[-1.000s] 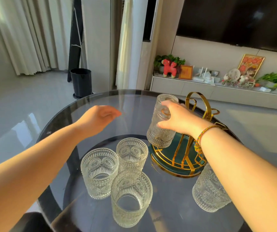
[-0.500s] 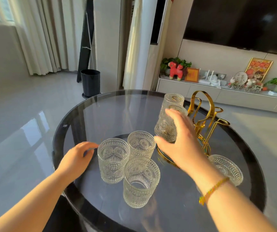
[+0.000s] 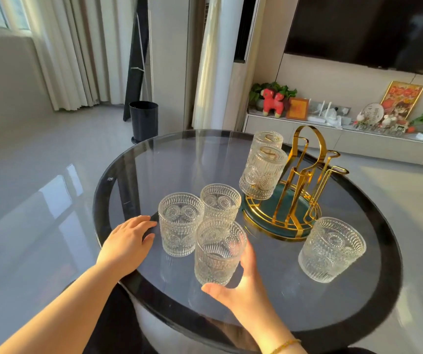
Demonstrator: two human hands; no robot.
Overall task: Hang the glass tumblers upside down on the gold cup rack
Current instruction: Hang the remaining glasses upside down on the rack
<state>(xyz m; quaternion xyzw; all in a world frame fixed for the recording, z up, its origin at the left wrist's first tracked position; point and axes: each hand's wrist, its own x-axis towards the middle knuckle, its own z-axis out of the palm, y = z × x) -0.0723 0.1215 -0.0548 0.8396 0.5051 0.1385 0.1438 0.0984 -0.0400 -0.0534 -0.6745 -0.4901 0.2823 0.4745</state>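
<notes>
- Curling around the nearest tumbler (image 3: 219, 254) on the surface (image 3: 276, 297), the right hand (image 3: 243, 290) is spreading its grip — not yet closing.
- Resting flat, the left hand (image 3: 126, 241) is lying open beside another tumbler (image 3: 179, 223).
- Risking a slip — ribbed glass could be knocking its close neighbours before reaching the rack (image 3: 299, 190).

Two bare forearms enter from the bottom edge, no sleeves visible on either as far as the frame shows. Left hand (image 3: 126, 241) has no ring, watch or band in view; nails look short and plain, no polish that can be told. Right hand (image 3: 243, 292) wears one thin bracelet (image 3: 285, 345) at the wrist, a slim cord or beaded strand in gold-yellow with small darker bits, only partly in view at the bottom edge, and its fingers show no rings.
</notes>
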